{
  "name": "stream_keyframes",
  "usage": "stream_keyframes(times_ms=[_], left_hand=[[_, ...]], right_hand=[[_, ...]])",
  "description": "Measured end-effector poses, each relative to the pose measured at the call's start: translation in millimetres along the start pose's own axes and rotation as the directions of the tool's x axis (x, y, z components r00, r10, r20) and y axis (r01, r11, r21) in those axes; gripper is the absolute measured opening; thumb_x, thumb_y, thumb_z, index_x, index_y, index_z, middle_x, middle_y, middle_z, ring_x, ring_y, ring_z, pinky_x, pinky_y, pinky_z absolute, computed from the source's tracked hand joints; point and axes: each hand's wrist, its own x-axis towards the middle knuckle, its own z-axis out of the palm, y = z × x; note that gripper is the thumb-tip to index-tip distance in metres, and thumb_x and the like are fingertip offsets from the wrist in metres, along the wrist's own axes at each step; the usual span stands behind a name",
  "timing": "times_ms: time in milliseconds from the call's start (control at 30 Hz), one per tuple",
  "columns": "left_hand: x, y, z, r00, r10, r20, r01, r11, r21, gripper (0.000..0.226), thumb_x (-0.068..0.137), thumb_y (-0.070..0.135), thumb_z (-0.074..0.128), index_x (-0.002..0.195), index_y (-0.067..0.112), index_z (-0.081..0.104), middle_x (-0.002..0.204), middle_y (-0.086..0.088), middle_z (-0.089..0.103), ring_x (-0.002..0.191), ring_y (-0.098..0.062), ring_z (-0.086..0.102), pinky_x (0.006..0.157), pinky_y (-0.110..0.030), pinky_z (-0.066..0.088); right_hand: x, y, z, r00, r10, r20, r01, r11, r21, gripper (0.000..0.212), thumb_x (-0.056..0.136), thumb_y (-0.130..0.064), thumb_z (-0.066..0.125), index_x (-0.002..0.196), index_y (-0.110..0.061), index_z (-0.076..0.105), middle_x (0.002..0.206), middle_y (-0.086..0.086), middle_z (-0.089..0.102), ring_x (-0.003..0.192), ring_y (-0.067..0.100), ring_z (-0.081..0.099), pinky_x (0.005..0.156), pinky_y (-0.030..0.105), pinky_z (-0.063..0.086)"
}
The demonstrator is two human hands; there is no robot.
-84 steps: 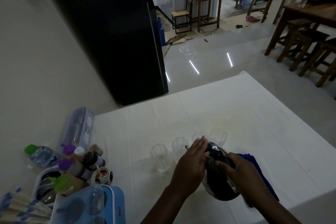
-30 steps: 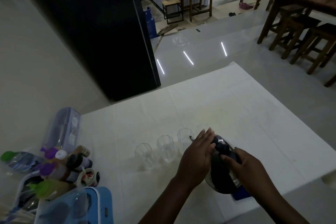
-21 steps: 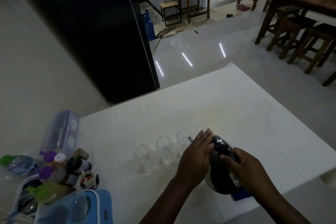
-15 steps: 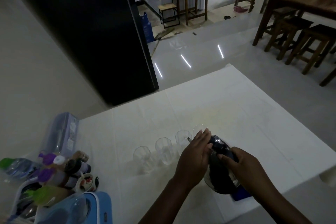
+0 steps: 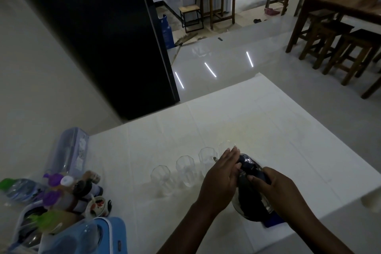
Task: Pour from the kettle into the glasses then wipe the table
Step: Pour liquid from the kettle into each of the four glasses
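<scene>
A dark shiny kettle (image 5: 250, 196) is tilted leftward over the white table (image 5: 288, 140), its thin spout at the rim of a clear glass (image 5: 207, 158). My right hand (image 5: 274, 189) grips the kettle's handle. My left hand (image 5: 221, 179) lies flat against the kettle's lid and left side. Two more clear glasses (image 5: 185, 171) (image 5: 161, 180) stand in a row to the left. Another glass (image 5: 225, 145) peeks out behind my left fingertips. A blue cloth (image 5: 274, 220) shows under the kettle near the table's front edge.
At the left stand bottles with purple and green caps (image 5: 55, 189), a clear lidded container (image 5: 68, 152), a small bowl (image 5: 97, 207) and a blue box (image 5: 82, 237). A black fridge (image 5: 103, 37) stands behind the table. Wooden stools (image 5: 340, 47) are at the far right.
The kettle and both hands keep the same hold, tilted toward the glasses. The view has drifted slightly, and the row of glasses sits a little further left than 2.8 s ago.
</scene>
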Motion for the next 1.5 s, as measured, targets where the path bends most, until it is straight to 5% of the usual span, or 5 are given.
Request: stream_keyframes(times_ms=[1500], left_hand=[[-0.4, -0.1, 1.3, 0.999, -0.043, -0.016, 0.042, 0.998, -0.041, 0.045, 0.101, 0.037, 0.03, 0.145, 0.027, 0.031, 0.151, 0.015, 0.029, 0.139, 0.006, 0.015, 0.114, -0.024, 0.021]], right_hand=[[3.6, -6.9, -4.6, 1.0, -0.001, -0.002, 0.001, 0.999, -0.041, 0.023, 0.086, -0.029, 0.06, 0.068, -0.039, 0.048, 0.069, -0.011, 0.059, 0.068, 0.002, 0.054, 0.057, 0.021, 0.038]])
